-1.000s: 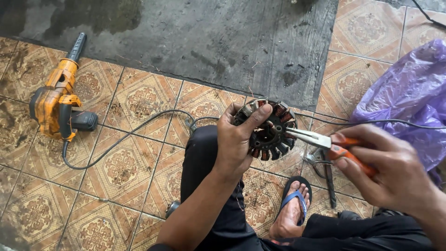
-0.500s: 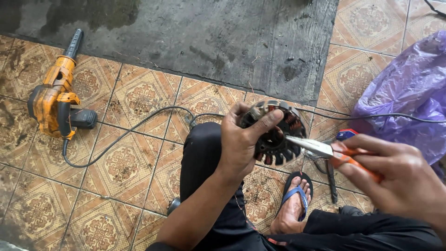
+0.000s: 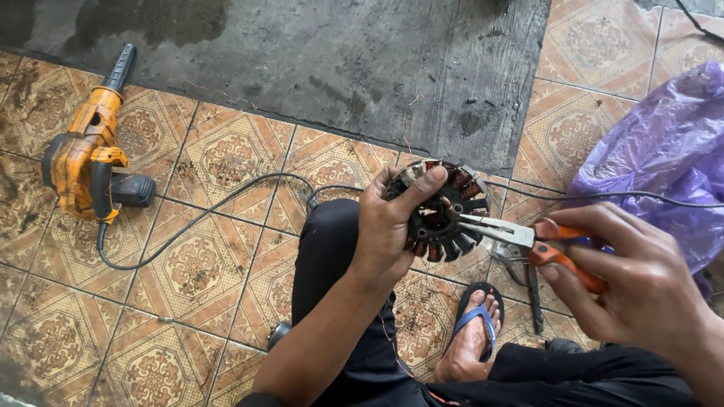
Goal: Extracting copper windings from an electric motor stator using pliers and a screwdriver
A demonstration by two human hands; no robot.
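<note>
Stator [image 3: 441, 218], held above my knee, is judged heavy, rigid iron with fragile copper windings: my left hand [image 3: 388, 226] grips its rim, my right hand [image 3: 626, 279] closed on orange-handled pliers [image 3: 520, 237] nosing its centre.

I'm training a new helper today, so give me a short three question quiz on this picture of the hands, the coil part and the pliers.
1. True or false: the left hand holds the round stator with copper coils.
2. What does the right hand hold? A) a hammer B) orange-handled pliers C) a brush
3. What lies on the tiled floor at far left?

Key:
1. True.
2. B; the tips reach the stator's middle.
3. An orange and black corded power tool.
</note>
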